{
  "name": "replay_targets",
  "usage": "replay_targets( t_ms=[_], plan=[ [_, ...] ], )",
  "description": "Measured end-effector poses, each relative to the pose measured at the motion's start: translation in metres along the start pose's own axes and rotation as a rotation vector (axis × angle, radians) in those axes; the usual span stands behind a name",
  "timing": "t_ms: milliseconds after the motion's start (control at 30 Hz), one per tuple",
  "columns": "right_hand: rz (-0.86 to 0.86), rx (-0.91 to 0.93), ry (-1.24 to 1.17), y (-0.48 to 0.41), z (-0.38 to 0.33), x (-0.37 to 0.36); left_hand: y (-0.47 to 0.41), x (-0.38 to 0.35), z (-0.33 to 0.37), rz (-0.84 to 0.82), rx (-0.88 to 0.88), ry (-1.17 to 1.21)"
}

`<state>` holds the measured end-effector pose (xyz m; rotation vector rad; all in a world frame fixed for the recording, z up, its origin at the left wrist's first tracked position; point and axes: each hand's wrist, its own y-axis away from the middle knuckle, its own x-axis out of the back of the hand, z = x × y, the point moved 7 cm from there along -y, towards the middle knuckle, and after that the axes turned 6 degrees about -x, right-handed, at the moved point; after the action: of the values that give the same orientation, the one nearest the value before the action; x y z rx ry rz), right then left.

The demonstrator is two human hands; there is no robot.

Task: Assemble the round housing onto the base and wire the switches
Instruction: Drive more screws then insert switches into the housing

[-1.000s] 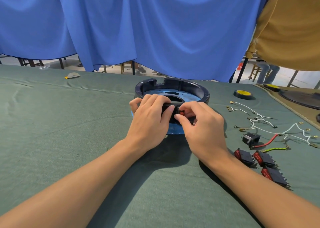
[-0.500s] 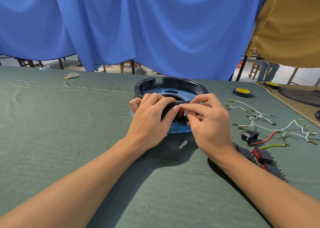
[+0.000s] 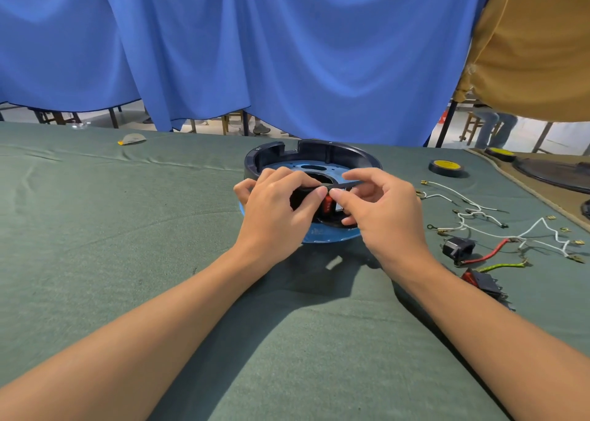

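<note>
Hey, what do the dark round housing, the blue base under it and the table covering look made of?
Round housing: likely molded plastic, dark, semi-gloss, sheen on its rim. Base: flat blue disc with cutouts, painted metal or plastic, unclear. Table covering: matte green cloth, visibly wrinkled.

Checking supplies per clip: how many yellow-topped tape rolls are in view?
2. One tape roll lies on the green cloth right of the housing; the other sits farther right on the brown mat. More may lie beyond the frame.
</note>
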<state>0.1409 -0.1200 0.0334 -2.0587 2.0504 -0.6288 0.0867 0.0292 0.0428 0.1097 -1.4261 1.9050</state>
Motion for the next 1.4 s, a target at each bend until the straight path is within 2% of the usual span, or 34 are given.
replay_targets(
  t_ms=[200,500,600,733,867,1167,1400],
  plan=[
    [-0.083,-0.124,-0.030,-0.011,0.008,-0.002,-0.003,-0.002,-0.004,-0.011,0.079,0.075],
    [-0.137,-0.140,0.012,-0.014,0.009,-0.003,0.000,-0.002,-0.002,-0.020,0.011,0.034],
    [-0.123,-0.060,0.063,-0.010,0.008,0.000,0.002,-0.002,-0.004,-0.045,-0.032,0.010],
    [-0.021,0.207,0.207,0.006,-0.008,0.000,0.002,-0.002,-0.005,-0.068,-0.072,-0.014],
    [-0.036,0.404,0.349,0.017,-0.019,-0.007,0.003,-0.002,-0.005,-0.096,-0.102,-0.015],
    [-0.085,0.386,0.382,0.015,-0.019,-0.009,0.006,-0.003,-0.003,-0.120,-0.144,-0.065],
    [-0.028,0.385,0.415,0.015,-0.019,-0.011,0.006,-0.005,-0.003,-0.107,-0.121,-0.057]
  ],
)
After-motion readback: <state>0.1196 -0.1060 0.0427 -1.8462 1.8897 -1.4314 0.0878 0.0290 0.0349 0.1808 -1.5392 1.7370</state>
